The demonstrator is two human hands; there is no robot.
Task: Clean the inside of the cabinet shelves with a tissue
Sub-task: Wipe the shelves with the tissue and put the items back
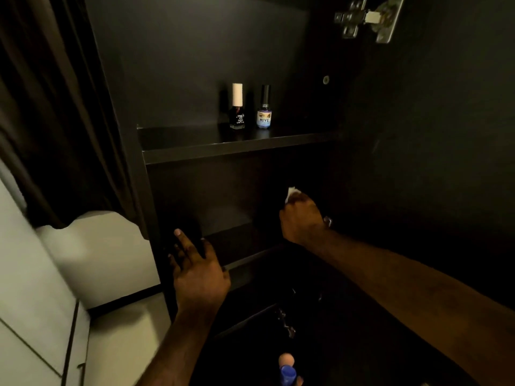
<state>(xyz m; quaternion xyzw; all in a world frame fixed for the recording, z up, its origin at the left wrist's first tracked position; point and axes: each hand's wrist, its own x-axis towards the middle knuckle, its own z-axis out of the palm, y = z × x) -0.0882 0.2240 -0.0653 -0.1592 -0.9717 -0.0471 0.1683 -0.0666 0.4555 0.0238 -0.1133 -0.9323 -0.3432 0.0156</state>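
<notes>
The head camera looks into a dark cabinet (195, 65) with its door swung open to the right. The right hand (302, 218) reaches into the middle compartment, fingers curled into a fist and clamped on a white tissue (291, 193); only a crumpled corner of the tissue shows above the knuckles, close to the dark back panel, though whether it touches that panel cannot be told in the gloom. The left hand (199, 270) holds nothing: its fingers are spread apart and stretched forward, hovering at the left front of the lower shelf (245, 240), near the cabinet's left wall; contact with the shelf edge cannot be told. On the upper shelf (195, 151) stand two small upright bottles just beside each other and apart from both hands: a dark bottle with a pale cap (237, 107) on the left and a bottle with a black cap and blue label (264, 108) on the right. The middle compartment shows only the tissue and the hand. Lower down, at the bottom edge, a blue-capped item (288, 373) and a pink rounded object (286, 359) appear, blurred. A metal hinge (367, 18) sits at the top right on the door. A dark curtain (50, 107) hangs to the left, above pale furniture (106, 260).
</notes>
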